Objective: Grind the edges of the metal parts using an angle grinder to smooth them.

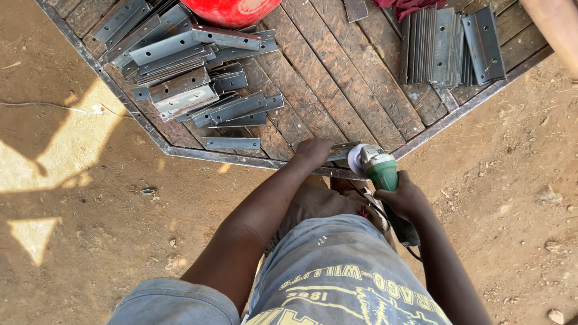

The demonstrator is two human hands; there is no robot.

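My left hand (312, 150) presses down on a short grey metal angle piece (342, 147) at the near edge of the wooden table (337, 78). My right hand (404, 197) grips the body of a green angle grinder (380, 171). Its disc (355, 160) sits at the right end of the angle piece, touching or almost touching it.
A loose heap of grey angle pieces (186, 66) lies at the table's left, one single piece (232, 143) apart near the edge. A neat stack of pieces (445, 45) stands at the right. A red round object (232, 11) is at the top. Bare dirt ground surrounds the table.
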